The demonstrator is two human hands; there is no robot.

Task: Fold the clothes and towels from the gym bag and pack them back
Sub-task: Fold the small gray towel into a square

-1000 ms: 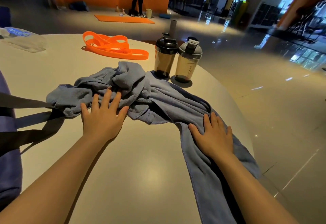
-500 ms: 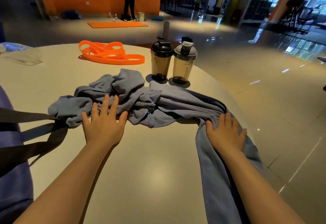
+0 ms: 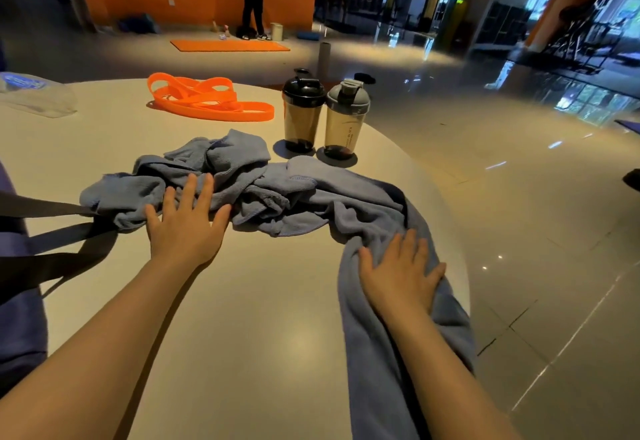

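Observation:
A crumpled blue-grey towel [image 3: 304, 197] lies across the round beige table [image 3: 242, 318], its right end trailing over the table's near right edge. My left hand [image 3: 185, 228] rests flat, fingers spread, on the towel's bunched left part. My right hand [image 3: 401, 273] presses flat on the towel's right strip near the table edge. The purple gym bag [image 3: 17, 318] sits at the left edge of view, its dark straps [image 3: 52, 232] reaching toward the towel.
Two shaker bottles [image 3: 301, 114] [image 3: 346, 119] stand just behind the towel. Orange resistance bands [image 3: 207, 100] lie further back, a clear plastic bag [image 3: 31, 93] at far left. A person stands by an orange mat [image 3: 228, 45] on the floor beyond.
My right hand has slid along the towel toward the table's right edge, bunching the cloth there. My left hand stays flat on the towel's left part.

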